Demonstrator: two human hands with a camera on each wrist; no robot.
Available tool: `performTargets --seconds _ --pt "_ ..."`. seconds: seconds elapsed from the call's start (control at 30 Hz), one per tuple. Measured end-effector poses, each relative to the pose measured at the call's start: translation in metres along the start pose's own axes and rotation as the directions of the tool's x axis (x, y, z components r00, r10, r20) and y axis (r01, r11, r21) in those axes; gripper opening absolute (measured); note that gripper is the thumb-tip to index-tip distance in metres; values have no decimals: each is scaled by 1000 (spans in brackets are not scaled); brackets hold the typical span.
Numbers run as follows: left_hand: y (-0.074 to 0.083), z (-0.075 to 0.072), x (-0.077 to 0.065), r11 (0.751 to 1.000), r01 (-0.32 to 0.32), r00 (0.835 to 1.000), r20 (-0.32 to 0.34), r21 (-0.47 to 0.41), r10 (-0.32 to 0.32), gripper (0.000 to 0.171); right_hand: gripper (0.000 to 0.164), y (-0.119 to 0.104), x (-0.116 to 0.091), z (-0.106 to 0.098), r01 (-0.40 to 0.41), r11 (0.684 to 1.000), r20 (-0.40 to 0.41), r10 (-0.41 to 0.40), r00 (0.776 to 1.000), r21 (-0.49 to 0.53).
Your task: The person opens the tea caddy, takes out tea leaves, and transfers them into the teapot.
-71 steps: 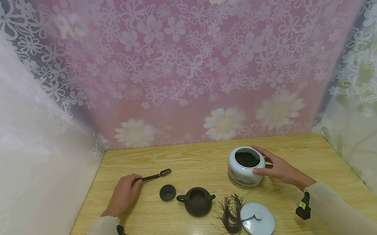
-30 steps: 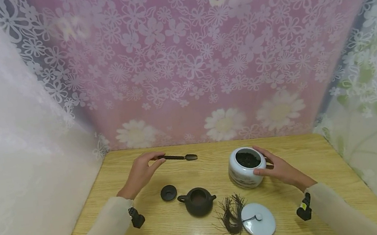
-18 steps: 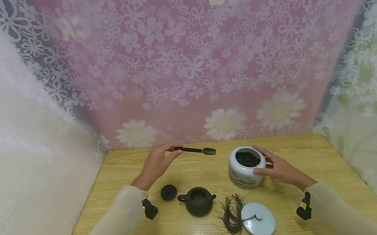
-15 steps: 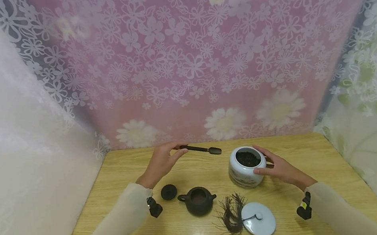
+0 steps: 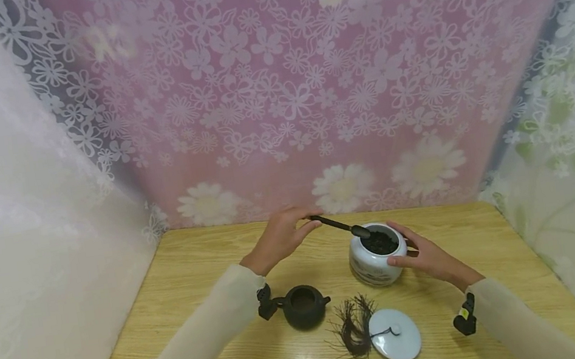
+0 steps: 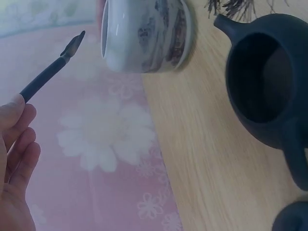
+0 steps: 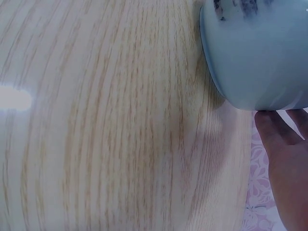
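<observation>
My left hand (image 5: 280,239) pinches a dark tea scoop (image 5: 333,223) by the end of its handle. In the head view the scoop's tip overlaps the near-left rim of a white porcelain tea jar (image 5: 367,267), which holds dark tea leaves (image 5: 381,245). The left wrist view shows the scoop (image 6: 44,79) between thumb and forefinger, the other fingers (image 6: 30,159) loosely bent. On the jar's right side my right hand (image 5: 431,258) grips it, thumb in front and fingers behind. From the right wrist, fingertips touch the jar's pale wall (image 7: 260,62).
A small dark teapot (image 5: 307,318) stands uncovered below the left forearm. Its round black lid (image 6: 294,219) shows at the corner of the left wrist view. Nearer the front lie the white jar lid (image 5: 405,338) and its dark tassel (image 5: 354,329). Floral curtains surround the wooden table (image 5: 210,258).
My left hand has lifted the scoop from the table's left side and carried it right to the jar's mouth. The forearm now covers the teapot lid. My right hand keeps its hold.
</observation>
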State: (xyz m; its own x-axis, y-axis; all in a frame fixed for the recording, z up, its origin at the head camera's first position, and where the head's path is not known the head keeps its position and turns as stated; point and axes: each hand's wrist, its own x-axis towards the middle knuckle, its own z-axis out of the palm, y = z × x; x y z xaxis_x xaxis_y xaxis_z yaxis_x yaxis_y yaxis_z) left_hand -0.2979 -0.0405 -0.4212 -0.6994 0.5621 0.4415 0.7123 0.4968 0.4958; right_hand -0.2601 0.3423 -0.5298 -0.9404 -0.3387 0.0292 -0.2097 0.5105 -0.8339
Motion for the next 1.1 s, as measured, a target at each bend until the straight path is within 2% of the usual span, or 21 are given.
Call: performTargets --seconds 0.1,0.2,0.33,0.43,0.6,0.67,0.7,0.77,0.97,1.1 --pt "4 6 9 999 -36 999 22 29 35 30 94 0 1 0 3 1000 -1 -3 1000 11" --pt "9 12 16 991 -81 996 55 104 76 28 94 -1 1 0 11 1000 4 -11 1000 16" --pt "13 20 24 955 -176 982 107 238 155 26 94 -1 2 0 8 1000 4 -8 1000 10" --pt "16 26 29 909 -255 965 139 330 220 23 94 0 1 0 0 1000 4 0 1000 6" --pt "23 33 35 781 -381 924 243 494 297 22 93 2 0 0 -12 1000 5 12 1000 5" --pt "27 35 37 746 -416 907 294 519 301 26 93 2 0 0 -14 1000 7 14 1000 7" --pt "29 35 37 743 -427 900 316 515 299 27 93 2 0 0 -15 1000 8 15 1000 7" --pt "32 37 39 752 -438 891 351 493 289 28 92 1 -1 0 -19 1000 8 19 1000 9" --pt "42 49 43 849 -364 889 416 383 193 26 93 1 -1 0 -19 1000 3 19 1000 -3" --pt "41 61 43 896 -306 895 418 324 154 26 93 2 0 1 -15 1000 6 16 1000 -4"
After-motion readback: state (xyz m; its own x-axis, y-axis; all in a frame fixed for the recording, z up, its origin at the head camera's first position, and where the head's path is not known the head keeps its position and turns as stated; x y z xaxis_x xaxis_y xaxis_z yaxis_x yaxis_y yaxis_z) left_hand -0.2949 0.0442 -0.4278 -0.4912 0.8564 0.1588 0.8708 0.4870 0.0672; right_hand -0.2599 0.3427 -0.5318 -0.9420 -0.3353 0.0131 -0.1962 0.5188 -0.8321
